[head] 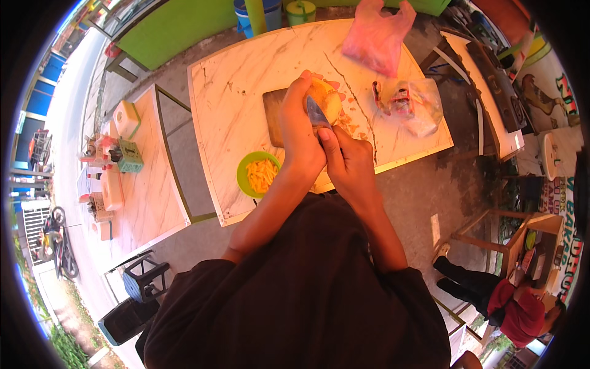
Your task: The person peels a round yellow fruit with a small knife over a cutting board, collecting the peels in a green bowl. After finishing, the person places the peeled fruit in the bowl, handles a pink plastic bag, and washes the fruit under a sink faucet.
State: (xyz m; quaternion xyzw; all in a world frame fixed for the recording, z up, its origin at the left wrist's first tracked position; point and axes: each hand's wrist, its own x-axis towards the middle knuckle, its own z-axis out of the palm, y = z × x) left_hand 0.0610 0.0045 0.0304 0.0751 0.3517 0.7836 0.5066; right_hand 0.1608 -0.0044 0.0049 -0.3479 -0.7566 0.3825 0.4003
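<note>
My left hand [295,120] is wrapped around a partly peeled potato [328,102], its fingers behind and its thumb at the top. In my right hand [348,154] is a knife [317,113], its blade lying against the potato. The right thumb rests close to the base of the blade. Under my left hand lies a wooden cutting board [274,115], partly hidden by the hand. Peelings [349,124] are scattered on the marble-patterned table [221,115] to the right of the potato. A green bowl [243,184] of cut potato sticks [261,175] stands beside my left forearm.
A pink plastic bag [375,39] and a clear plastic bag [426,108] lie on the table's right side. Another table [156,198] at left carries tissue boxes [125,119] and containers. A person [511,304] stands at lower right near a wooden stand [511,244]. Plastic stools [145,276] are at lower left.
</note>
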